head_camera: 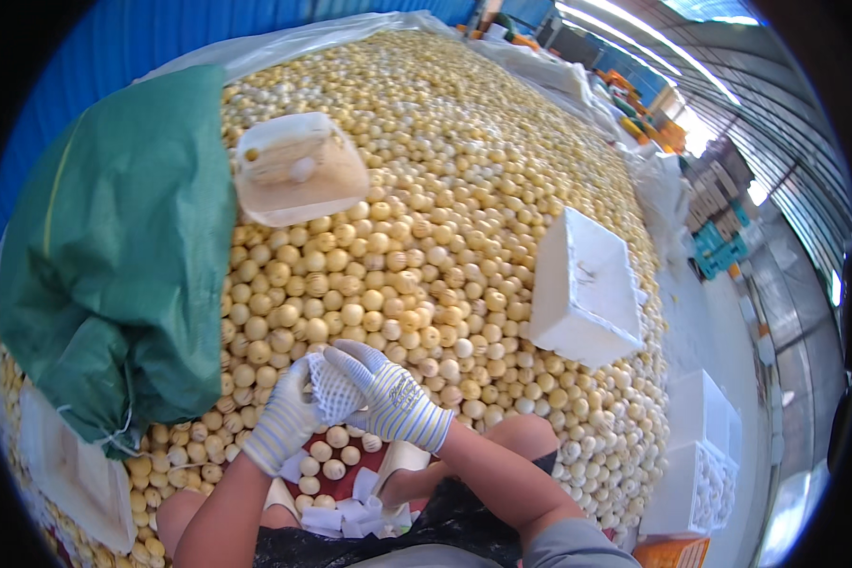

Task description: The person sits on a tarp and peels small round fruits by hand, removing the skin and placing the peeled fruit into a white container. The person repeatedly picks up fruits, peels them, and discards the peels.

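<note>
Both hands wear striped knit work gloves and meet over the near edge of a large heap of round yellowish balls (pixel 351 312), perhaps fruit. Between them is a white foam mesh sleeve (pixel 332 387). My left hand (pixel 287 415) grips its left side, and my right hand (pixel 387 397) closes on it from the top and right. Whether something is inside the sleeve cannot be told. Below the hands, several loose balls (pixel 334 468) lie on a red surface between the legs, beside white paper or foam pieces (pixel 348 517).
A tied green woven sack (pixel 135 234) lies at left, above a pale tray (pixel 78 468). A translucent plastic tub (pixel 302 170) and a white foam box (pixel 589 291) rest on the heap. At lower right stand white foam boxes (pixel 696 454) over an orange crate (pixel 671 552).
</note>
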Demonstrator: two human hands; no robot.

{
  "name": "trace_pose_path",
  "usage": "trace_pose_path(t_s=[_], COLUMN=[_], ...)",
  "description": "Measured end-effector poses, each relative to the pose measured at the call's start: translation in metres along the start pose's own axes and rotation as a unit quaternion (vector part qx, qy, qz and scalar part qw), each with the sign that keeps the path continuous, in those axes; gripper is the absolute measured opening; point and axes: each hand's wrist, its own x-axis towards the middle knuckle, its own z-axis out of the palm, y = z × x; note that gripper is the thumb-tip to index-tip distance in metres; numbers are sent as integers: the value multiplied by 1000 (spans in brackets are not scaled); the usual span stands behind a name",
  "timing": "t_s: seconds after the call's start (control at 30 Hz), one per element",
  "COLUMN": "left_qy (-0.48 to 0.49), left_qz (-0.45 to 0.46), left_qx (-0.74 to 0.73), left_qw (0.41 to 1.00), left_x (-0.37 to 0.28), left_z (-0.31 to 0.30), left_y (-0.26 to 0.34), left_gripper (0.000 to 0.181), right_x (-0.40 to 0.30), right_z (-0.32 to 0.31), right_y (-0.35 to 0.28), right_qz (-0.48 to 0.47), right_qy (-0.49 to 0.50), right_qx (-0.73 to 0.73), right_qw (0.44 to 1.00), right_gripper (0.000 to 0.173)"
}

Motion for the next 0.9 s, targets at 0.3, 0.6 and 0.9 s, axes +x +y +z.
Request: trace_pose_path(t_s=[0.3, 0.6, 0.9], left_qy=[53, 84, 113], left_qz=[-83, -33, -33], left_qx=[41, 1, 5], left_qw=[994, 996, 993], left_x=[-22, -12, -13], left_z=[-21, -33, -35], left_y=[7, 11, 27], left_gripper=[55, 53, 53], right_x=[-113, -255, -62], right_z=[-151, -306, -48], right_y=[211, 326, 176], right_qz=[226, 231, 412], right_qy=[414, 638, -46], right_qx=[529, 418, 123], right_qw=[705, 604, 901], right_gripper=[40, 48, 36])
